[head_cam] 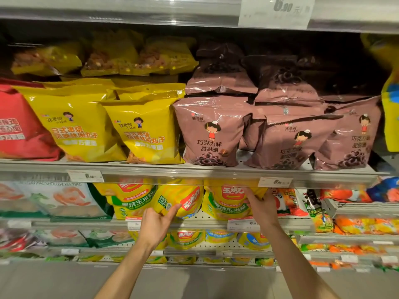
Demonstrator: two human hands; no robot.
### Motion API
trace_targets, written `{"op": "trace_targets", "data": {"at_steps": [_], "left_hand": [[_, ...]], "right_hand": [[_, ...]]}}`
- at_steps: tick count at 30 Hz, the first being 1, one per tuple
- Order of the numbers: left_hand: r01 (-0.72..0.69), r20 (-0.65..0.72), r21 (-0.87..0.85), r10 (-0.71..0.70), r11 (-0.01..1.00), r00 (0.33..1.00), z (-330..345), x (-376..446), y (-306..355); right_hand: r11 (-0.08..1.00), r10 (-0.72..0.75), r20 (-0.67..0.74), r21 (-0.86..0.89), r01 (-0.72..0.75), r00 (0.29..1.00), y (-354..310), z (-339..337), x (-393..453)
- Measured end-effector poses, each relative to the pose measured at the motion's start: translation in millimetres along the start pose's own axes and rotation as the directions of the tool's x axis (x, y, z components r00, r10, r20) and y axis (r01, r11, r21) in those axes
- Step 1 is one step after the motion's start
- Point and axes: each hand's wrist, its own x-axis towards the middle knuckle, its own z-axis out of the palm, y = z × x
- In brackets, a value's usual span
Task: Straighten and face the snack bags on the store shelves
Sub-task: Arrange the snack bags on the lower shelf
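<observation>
Three yellow corn bags on the second shelf [207, 223]: the left hand [155, 225] pinches the tilted middle bag [180, 200], top leaning right, while the right hand [262, 207] grips the upright right bag [228, 201].

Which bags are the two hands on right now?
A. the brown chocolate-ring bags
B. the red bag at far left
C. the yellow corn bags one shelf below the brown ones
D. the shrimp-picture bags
C: the left hand grips a tilted yellow corn bag and the right hand holds the upright corn bag beside it.
</observation>
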Motion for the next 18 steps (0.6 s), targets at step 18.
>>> {"op": "trace_targets", "data": {"at_steps": [18], "left_hand": [[-0.140,0.057,0.100,0.135,0.985,0.989,-44,-14,2]], "right_hand": [[1.000,-0.016,0.054,-0.008,0.016,0.998,10,-5,11]]}}
